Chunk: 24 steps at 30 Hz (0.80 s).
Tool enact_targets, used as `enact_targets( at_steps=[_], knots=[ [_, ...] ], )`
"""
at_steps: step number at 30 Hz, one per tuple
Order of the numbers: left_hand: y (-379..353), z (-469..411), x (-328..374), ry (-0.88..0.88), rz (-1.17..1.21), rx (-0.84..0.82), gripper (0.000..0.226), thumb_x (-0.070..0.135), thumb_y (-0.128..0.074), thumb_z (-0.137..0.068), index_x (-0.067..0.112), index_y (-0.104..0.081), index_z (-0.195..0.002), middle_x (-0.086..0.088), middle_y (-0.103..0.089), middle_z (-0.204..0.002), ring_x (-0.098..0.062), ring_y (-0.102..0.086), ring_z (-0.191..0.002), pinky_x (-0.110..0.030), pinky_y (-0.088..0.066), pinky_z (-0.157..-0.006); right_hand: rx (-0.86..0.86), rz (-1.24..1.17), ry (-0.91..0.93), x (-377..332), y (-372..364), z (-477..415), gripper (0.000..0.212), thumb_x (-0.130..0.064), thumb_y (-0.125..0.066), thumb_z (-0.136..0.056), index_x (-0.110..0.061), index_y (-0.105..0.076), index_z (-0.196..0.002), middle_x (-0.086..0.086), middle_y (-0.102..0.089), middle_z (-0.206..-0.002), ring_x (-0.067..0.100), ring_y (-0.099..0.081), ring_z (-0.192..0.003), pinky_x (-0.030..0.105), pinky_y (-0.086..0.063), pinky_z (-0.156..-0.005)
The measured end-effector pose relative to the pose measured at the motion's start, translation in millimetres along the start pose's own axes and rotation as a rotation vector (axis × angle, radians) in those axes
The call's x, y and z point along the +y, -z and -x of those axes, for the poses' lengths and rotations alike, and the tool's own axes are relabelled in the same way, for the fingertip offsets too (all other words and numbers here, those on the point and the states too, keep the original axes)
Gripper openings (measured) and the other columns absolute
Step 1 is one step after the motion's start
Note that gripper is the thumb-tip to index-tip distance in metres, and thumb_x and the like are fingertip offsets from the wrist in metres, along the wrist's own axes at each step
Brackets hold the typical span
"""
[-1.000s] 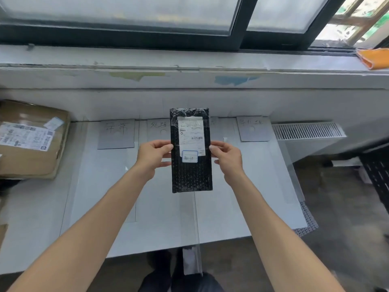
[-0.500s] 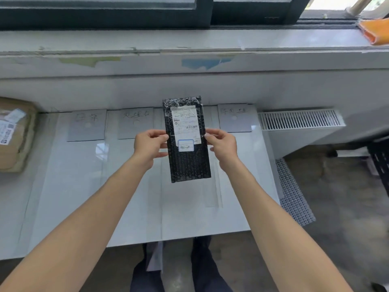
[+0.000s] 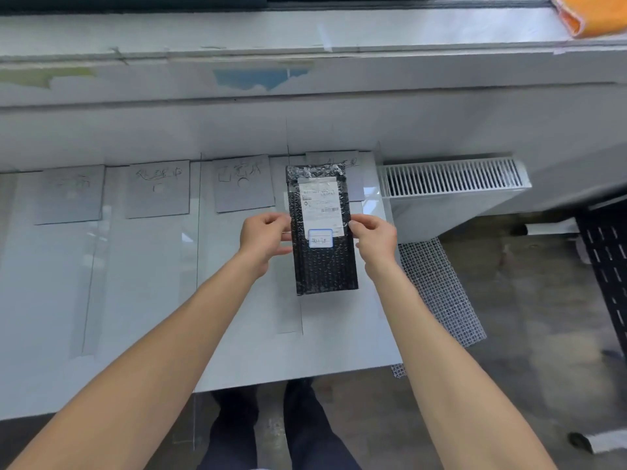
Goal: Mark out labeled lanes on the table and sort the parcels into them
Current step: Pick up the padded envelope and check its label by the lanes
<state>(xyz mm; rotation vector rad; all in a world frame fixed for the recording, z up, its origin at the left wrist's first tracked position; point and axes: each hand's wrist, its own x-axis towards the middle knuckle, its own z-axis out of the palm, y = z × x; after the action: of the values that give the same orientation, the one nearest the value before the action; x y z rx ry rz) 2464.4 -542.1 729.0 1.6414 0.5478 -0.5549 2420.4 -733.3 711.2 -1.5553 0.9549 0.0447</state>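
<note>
- From the near edge of the white table (image 3: 135, 334), both bare forearms reach forward and slightly right, toward its far right corner.
- The left hand (image 3: 261, 237) pinches the left long edge of the black bubble-wrap parcel (image 3: 322, 266), with the thumb on top and the fingers curled behind.
- The right hand (image 3: 375, 237) pinches the right long edge in the same way. Neither hand is nearer: they sit level on opposite sides, a little beyond the parcel's middle.
- The parcel lies straight ahead between the hands. Its long axis runs near to far, parallel with the drawn lane line (image 3: 301, 317) just to its left.
- It sits over the rightmost lane, between that line and the table's right edge. Whether it rests on the table or is held just above it cannot be told.
- It faces up: a blue-bordered sticker (image 3: 320, 238) shows between the hands, with the white shipping label (image 3: 320, 205) beyond it.
- The parcel's far end covers part of the rightmost lane card (image 3: 353, 162) at the table's far edge. The other lane cards (image 3: 242, 183) lie in a row to the left, and their handwriting is too blurred to read.
- Judged from this, the parcel is already lined up with the lane, so setting it down should need a straight lowering and no turn. Whether this is the correct lane cannot be told.
</note>
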Motion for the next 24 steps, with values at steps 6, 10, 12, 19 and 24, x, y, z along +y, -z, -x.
enact_targets(
  at_steps=[6, 10, 12, 19, 24],
  knots=[
    [-24, -3, -10, 0.036, -0.073, -0.018, 0.012, 0.028, -0.056, -0.095, 0.02, -0.065, -0.092, -0.001, -0.069, -0.1, -0.017, -0.065, -0.096, -0.036, -0.052, -0.085, 0.082, 0.093, -0.04, 24, 7, -18, 0.013, -0.008, -0.066, -0.089, -0.016, -0.073, -0.095, 0.002, -0.073, -0.099, 0.018, -0.069, -0.094, 0.034, -0.056, -0.09],
    [-38, -2, -11, 0.099, -0.132, -0.062, 0.038, 0.034, -0.05, -0.097, 0.011, -0.058, -0.125, -0.003, -0.062, -0.114, -0.02, -0.067, -0.097, -0.036, -0.056, -0.076, 0.106, 0.13, -0.045, 33, 6, -26, 0.014, -0.01, -0.066, -0.09, -0.018, -0.074, -0.098, -0.002, -0.073, -0.099, 0.014, -0.067, -0.089, 0.027, -0.054, -0.083],
    [-44, 2, -13, 0.125, -0.132, -0.088, 0.041, 0.035, -0.049, -0.097, 0.014, -0.054, -0.132, -0.002, -0.057, -0.12, -0.019, -0.069, -0.093, -0.036, -0.06, -0.072, 0.106, 0.15, -0.037, 36, 5, -30, 0.016, -0.011, -0.064, -0.091, -0.018, -0.075, -0.101, -0.003, -0.073, -0.1, 0.013, -0.065, -0.089, 0.024, -0.05, -0.079],
    [-58, 13, -23, 0.15, -0.193, -0.175, 0.046, 0.037, -0.044, -0.099, 0.017, -0.046, -0.141, 0.004, -0.048, -0.129, -0.021, -0.069, -0.094, -0.042, -0.062, -0.076, 0.097, 0.295, 0.018, 45, 0, -31, 0.021, -0.014, -0.061, -0.093, -0.015, -0.073, -0.109, 0.0, -0.073, -0.105, 0.017, -0.067, -0.096, 0.025, -0.048, -0.079],
    [-70, 16, -29, 0.163, -0.248, -0.19, 0.071, 0.046, -0.052, -0.094, 0.021, -0.024, -0.154, 0.001, -0.042, -0.145, -0.019, -0.062, -0.1, -0.04, -0.061, -0.076, 0.08, 0.368, 0.04, 52, -1, -27, 0.025, -0.014, -0.059, -0.094, -0.013, -0.071, -0.115, 0.002, -0.072, -0.112, 0.019, -0.066, -0.103, 0.027, -0.049, -0.086]
  ],
)
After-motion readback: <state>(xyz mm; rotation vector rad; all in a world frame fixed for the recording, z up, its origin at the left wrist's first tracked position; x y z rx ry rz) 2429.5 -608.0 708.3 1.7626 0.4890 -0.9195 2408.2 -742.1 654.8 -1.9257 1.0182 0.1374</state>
